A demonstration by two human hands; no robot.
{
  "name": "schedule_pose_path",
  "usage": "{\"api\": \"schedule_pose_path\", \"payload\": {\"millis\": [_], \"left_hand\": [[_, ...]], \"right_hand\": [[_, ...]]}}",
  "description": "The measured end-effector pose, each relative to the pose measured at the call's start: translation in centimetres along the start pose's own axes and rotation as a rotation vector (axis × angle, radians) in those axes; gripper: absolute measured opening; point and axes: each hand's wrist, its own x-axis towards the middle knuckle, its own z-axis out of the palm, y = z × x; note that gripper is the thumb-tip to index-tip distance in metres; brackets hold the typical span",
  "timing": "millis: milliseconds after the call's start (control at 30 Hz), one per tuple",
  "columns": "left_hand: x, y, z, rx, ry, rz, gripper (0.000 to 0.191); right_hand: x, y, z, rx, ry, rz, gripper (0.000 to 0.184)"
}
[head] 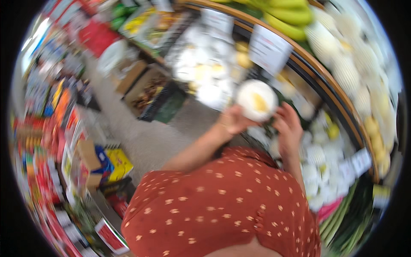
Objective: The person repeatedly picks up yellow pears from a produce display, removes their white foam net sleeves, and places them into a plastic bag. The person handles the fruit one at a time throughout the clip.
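Note:
A round, pale yellow fruit in a white foam net [257, 100] is held up in front of my body, its yellowish surface showing through the net's opening. My left hand [233, 119] grips it from the left and from below, thumb at its side. Close to its right edge is my right hand [289, 123], fingers apart and slightly bent. Blur hides whether those fingertips touch the net. Beyond the left hand lie many white-wrapped fruits [205, 69] in a display. More foam-netted fruits [321, 157] lie to the right of the right hand.
A wooden-edged shelf [324, 69] curves around the right, bearing bananas [287, 17] and netted fruits [345, 72]. A paper sign [269, 48] hangs from its edge. An open cardboard box [146, 93] stands on the grey floor [128, 128]. Packaged goods [38, 173] line the left.

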Motion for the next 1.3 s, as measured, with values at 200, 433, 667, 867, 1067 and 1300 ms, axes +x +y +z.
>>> {"api": "schedule_pose_path", "payload": {"millis": [200, 433, 667, 867, 1067, 1300], "left_hand": [[-0.4, -0.4, -0.4, -0.006, -0.011, -0.066, 0.093], [-0.1, -0.7, 1.1, 0.110, 0.000, -0.180, 0.106], [-0.5, -0.9, 1.0, 0.229, 0.038, -0.211, 0.109], [-0.9, -1.0, 0.4, 0.246, 0.041, -0.231, 0.115], [-2.0, -1.3, 0.0, 0.266, 0.069, -0.205, 0.116], [-2.6, -2.2, -2.9, -0.053, 0.071, -0.144, 0.071]], "right_hand": [[-0.1, 0.9, -0.1, -0.292, 0.040, -0.128, 0.051], [1.4, 0.6, 0.6, -0.350, 0.022, -0.157, 0.033], [2.7, -0.3, -0.8, -0.168, -0.187, 0.177, 0.030], [3.4, -0.1, -1.2, -0.140, -0.153, 0.173, 0.015], [5.2, 4.2, -1.6, -0.214, -0.138, 0.121, 0.007], [5.1, 6.5, -1.5, -0.275, -0.064, 0.239, 0.009]]}}
